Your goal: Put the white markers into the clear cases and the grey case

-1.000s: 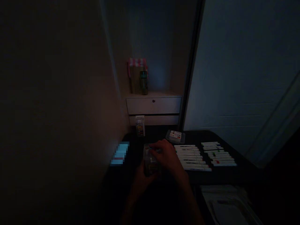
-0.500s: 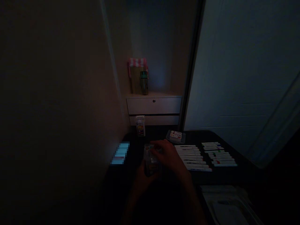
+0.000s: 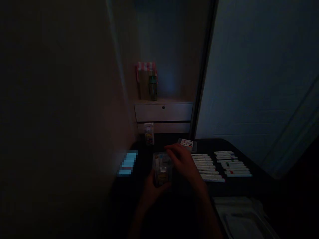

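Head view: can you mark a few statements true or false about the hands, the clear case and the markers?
1. The left hand supports the clear case from below. True.
2. The right hand lies flat on the drawer. False: it is at the case's right side.
3. White markers lie in rows on the dark table, right of the case. True.
4. The bottle stands on the table among the markers. False: it stands on the shelf above the drawer.
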### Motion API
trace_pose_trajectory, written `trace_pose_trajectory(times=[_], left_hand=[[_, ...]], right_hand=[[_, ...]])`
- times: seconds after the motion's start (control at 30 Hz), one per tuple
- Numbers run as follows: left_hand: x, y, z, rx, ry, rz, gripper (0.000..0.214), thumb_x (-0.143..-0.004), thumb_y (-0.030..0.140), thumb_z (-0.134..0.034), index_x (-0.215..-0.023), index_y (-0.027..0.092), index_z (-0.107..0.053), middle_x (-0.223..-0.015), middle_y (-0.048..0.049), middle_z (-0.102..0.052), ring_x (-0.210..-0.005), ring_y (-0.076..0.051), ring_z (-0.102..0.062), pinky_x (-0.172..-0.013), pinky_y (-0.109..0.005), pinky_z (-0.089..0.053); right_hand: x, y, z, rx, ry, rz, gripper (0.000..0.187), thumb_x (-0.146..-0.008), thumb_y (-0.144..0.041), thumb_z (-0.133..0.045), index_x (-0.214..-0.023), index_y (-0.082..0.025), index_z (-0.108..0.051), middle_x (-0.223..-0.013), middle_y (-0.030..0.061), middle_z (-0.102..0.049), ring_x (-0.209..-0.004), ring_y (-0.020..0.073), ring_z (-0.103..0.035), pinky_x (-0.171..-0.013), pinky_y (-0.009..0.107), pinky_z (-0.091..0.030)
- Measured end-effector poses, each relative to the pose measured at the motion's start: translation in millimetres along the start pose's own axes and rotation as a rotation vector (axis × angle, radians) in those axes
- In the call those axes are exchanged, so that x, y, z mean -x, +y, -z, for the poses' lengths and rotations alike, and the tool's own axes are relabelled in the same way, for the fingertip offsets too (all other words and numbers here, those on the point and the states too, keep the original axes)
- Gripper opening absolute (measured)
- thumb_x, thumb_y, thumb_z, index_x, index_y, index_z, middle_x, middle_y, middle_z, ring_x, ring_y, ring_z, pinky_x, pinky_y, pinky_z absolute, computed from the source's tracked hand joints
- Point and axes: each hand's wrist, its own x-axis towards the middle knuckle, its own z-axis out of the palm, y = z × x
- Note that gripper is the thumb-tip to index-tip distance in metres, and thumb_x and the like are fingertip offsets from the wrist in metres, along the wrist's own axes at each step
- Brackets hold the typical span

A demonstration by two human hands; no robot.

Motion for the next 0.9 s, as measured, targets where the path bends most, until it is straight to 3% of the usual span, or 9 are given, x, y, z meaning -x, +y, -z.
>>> trace_pose_trajectory(times=[0.13, 0.3, 0.43, 0.67, 0.9], left_hand=[[-1, -3, -0.5, -0.029, 0.029, 0.009, 0.074, -0.066, 0.039, -0.090, -0.131, 0.016, -0.063, -0.121, -0.0142, -0.076, -0.111, -0.033, -0.073, -0.097, -0.044, -0.057], [0, -4, -0.1, -0.060, 0.028, 0.013, 0.070, -0.067, 0.040, -0.089, -0.130, 0.018, -0.064, -0.124, -0.0138, -0.076, -0.115, -0.034, -0.071, -0.100, -0.045, -0.056], [1, 0, 0.3, -0.047, 0.002, 0.000, 0.070, -0.070, 0.039, -0.087, -0.133, 0.018, -0.062, -0.128, -0.0138, -0.075, -0.118, -0.033, -0.071, -0.102, -0.045, -0.056], [0, 1, 0.2, -0.016, -0.008, 0.000, 0.069, -0.070, 0.038, -0.088, -0.131, 0.019, -0.062, -0.125, -0.0121, -0.077, -0.113, -0.032, -0.073, -0.099, -0.043, -0.058], [0, -5, 1.0, -0.045, 0.020, 0.021, 0.073, -0.066, 0.043, -0.090, -0.129, 0.017, -0.064, -0.128, -0.0153, -0.075, -0.118, -0.034, -0.071, -0.101, -0.045, -0.056]], right_hand=[[6, 21, 12, 0.108, -0.015, -0.095, 0.024, -0.100, -0.027, -0.056, -0.113, -0.020, -0.074, -0.112, 0.0097, -0.073, -0.105, 0.0233, -0.068, -0.095, 0.036, -0.050], [24, 61, 33, 0.186, -0.326, -0.303, 0.027, -0.097, -0.033, -0.055, -0.105, -0.019, -0.076, -0.110, 0.0113, -0.078, -0.102, 0.0263, -0.071, -0.092, 0.036, -0.051], [33, 84, 43, 0.189, -0.435, -0.429, 0.033, -0.097, -0.040, -0.054, -0.103, -0.016, -0.076, -0.107, 0.0122, -0.079, -0.099, 0.0265, -0.072, -0.088, 0.035, -0.051], [36, 89, 48, 0.197, -0.458, -0.547, 0.032, -0.097, -0.040, -0.056, -0.100, -0.017, -0.077, -0.104, 0.0116, -0.079, -0.098, 0.0257, -0.071, -0.088, 0.034, -0.051], [38, 87, 42, 0.191, -0.530, -0.642, 0.034, -0.098, -0.043, -0.055, -0.094, -0.016, -0.075, -0.082, 0.0063, -0.075, -0.074, 0.0189, -0.066, -0.069, 0.029, -0.049]])
